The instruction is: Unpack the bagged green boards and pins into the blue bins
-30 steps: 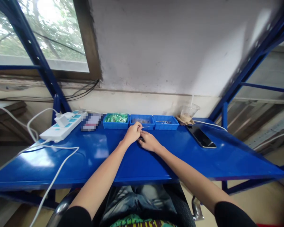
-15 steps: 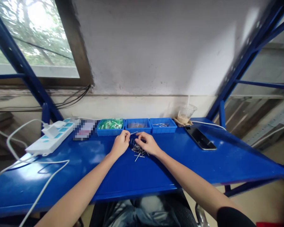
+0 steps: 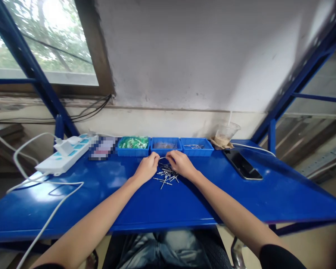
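Observation:
A thin, silvery metal pin (image 3: pixel 162 157) spans the small gap between my two hands, above the table. The fingertips of my left hand (image 3: pixel 148 166) are pinched on its left end. My right hand (image 3: pixel 182 164) is closed in a pinch at its right end. Just below the hands, a loose pile of similar metal pins (image 3: pixel 165 178) lies on the blue table, partly covered by my right hand. Behind my hands is the middle blue bin (image 3: pixel 165 150), holding small items too fine to make out.
A left blue bin (image 3: pixel 133 151) holds green-and-clear packets, and a right blue bin (image 3: pixel 197 152) holds metal pins. A drink cup (image 3: pixel 225 133) and a black phone (image 3: pixel 243 165) sit on the right. A white power strip (image 3: pixel 60 160) with cables (image 3: pixel 62 203) occupies the left.
My right fingertips have closed in on the pin, where before they were slightly apart from it. My hands are nearer each other, and the camera view has shifted a little.

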Demonstrator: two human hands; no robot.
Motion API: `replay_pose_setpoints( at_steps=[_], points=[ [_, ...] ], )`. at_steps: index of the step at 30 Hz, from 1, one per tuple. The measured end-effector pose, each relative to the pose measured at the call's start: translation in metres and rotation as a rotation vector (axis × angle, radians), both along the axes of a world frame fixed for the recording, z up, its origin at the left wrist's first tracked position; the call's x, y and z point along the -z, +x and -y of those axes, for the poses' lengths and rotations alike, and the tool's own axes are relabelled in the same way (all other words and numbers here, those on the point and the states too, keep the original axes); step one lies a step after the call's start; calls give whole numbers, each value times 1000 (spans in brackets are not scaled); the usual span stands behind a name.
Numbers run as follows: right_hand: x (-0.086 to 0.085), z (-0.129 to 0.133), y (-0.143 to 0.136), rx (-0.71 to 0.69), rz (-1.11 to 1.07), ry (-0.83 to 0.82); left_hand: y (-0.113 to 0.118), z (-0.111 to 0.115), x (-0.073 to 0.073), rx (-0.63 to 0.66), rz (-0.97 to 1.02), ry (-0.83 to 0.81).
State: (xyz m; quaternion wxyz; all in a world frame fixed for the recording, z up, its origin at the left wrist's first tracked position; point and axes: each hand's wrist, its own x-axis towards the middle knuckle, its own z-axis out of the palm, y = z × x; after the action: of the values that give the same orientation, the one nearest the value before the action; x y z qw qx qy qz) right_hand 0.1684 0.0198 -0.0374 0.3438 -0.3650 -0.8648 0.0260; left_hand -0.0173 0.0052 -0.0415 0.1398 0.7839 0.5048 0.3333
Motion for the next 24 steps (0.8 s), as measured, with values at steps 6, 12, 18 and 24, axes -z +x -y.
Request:
replay_pose_setpoints(
  at_steps=[6, 12, 18, 24],
  points=[
    [-5, 11, -4, 126, -19, -64, -1, 2, -6, 46, 182, 28],
    [-7, 18, -9, 156, -127, -87, -2, 7, -12, 115, 193, 116],
    [-9, 20, -8, 80, -171, -120, -5, 5, -13, 82, 158, 138],
    [-8, 21, -8, 31, -93, -90, -6, 8, -16, 109, 120, 86]
  ],
)
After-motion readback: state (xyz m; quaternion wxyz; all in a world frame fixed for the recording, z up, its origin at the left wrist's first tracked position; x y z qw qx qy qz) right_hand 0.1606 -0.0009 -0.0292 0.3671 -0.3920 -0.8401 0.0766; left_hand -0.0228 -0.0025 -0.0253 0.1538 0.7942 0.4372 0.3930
